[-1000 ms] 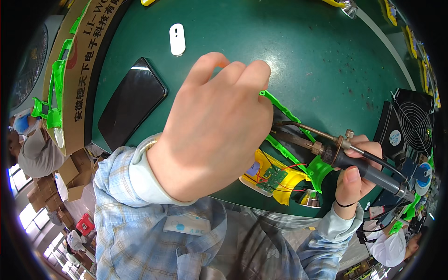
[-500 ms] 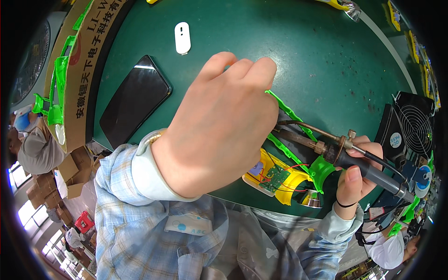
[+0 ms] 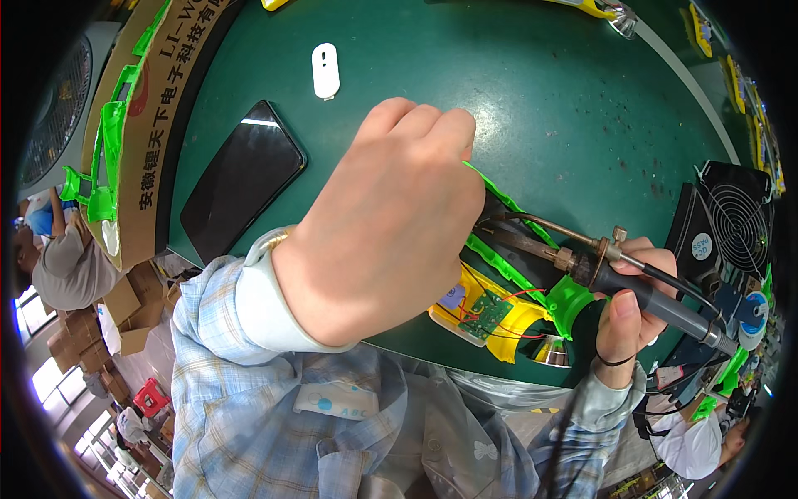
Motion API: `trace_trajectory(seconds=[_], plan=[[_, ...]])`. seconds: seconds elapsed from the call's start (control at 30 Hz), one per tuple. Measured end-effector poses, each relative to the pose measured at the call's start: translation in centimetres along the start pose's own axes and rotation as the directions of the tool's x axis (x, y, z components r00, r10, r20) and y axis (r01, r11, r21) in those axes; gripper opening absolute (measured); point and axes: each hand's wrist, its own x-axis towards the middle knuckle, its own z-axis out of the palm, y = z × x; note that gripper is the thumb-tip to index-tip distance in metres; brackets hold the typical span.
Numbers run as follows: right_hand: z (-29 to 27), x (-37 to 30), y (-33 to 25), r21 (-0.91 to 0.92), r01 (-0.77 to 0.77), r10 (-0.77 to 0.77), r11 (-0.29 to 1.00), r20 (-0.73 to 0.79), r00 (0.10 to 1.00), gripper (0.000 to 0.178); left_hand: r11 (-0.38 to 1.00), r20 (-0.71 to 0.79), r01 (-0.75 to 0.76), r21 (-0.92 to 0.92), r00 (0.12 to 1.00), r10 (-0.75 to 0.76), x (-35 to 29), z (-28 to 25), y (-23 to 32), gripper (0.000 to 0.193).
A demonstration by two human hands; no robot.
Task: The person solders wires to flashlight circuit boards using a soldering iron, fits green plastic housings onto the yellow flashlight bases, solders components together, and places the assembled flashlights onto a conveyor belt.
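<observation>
Our right fingers [image 3: 624, 308] grasp a soldering iron [image 3: 611, 281].
Our left fingers [image 3: 453, 133] curl, around what we cannot tell; nearer us than them lies a yellow housing [image 3: 520, 316].

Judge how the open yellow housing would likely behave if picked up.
The yellow housing looks like a thin moulded shell, so it is probably stiff and fairly light. The exposed circuit board and thin red wires seem fragile and could snag. The silver reflector beside it, round and flared, may swing or roll.
</observation>
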Motion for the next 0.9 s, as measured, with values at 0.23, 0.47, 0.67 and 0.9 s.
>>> trace_trajectory(seconds=[0.23,0.47,0.67,0.9], plan=[[-0.09,0.03,-0.19,0.002,0.016,-0.016,1.0,0.025,1.0,0.03,1.0,-0.027,0.008,-0.022,1.0,-0.009,-0.05,0.0,0.05,0.004],[-0.08,-0.03,-0.12,0.001,0.007,-0.007,1.0,0.029,1.0,0.03,1.0,-0.019,0.015,-0.004,1.0,-0.015,-0.13,0.0,-0.07,0.005],[-0.07,-0.12,-0.27,0.005,-0.025,0.025,1.0,0.032,0.999,0.03,1.0,-0.021,0.023,0.013,1.0,-0.023,-0.09,0.1,0.05,0.005],[0.09,0.03,-0.3,0.006,-0.054,0.054,0.999,0.043,0.998,0.03,1.0,-0.042,0.03,-0.001,0.999,-0.03,-0.01,0.28,0.16,0.005]])
